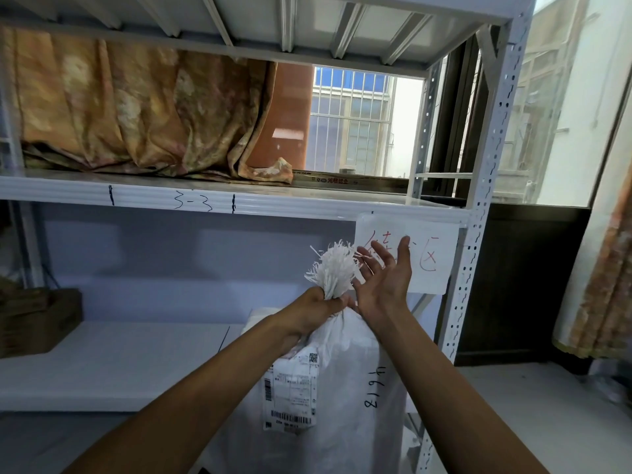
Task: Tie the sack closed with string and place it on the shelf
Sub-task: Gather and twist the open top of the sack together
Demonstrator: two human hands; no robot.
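A tall white woven sack (345, 388) stands upright in front of the white metal shelf (205, 201), with a shipping label and black handwritten digits on its side. Its mouth is bunched into a neck, and frayed white strands (333, 268) fan out above it. My left hand (319, 307) is closed tightly around that neck. My right hand (384, 278) hovers just to the right of the frayed top, palm open and fingers spread, holding nothing. I can see no separate string.
A paper sign with red writing (424, 258) hangs from the shelf edge behind my right hand. An orange patterned cloth (136, 111) lies on the upper shelf. A brown cardboard box (37, 319) sits at the left of the lower shelf (119, 364). The perforated upright (478, 213) stands at the right.
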